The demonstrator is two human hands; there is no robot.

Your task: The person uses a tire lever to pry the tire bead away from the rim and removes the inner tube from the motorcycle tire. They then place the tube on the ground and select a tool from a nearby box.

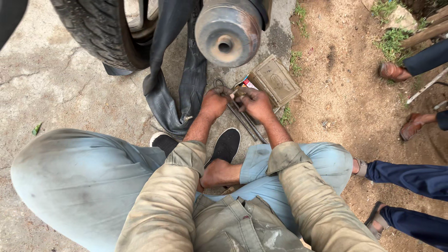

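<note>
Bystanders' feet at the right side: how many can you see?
4. A brown shoe at upper right, another brown shoe below it, a sandalled foot beside the person's knee, and another sandalled foot at lower right. More may lie outside the frame.

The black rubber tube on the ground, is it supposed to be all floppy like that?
It does look odd: the black inner tube is out of the tyre, flat and crumpled on the concrete. The hands, left and right, meet beside it over thin metal rods.

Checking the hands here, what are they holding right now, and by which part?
Both hands, left hand and right hand, close around a small object between them; what it is and where it is gripped cannot be told.
</note>
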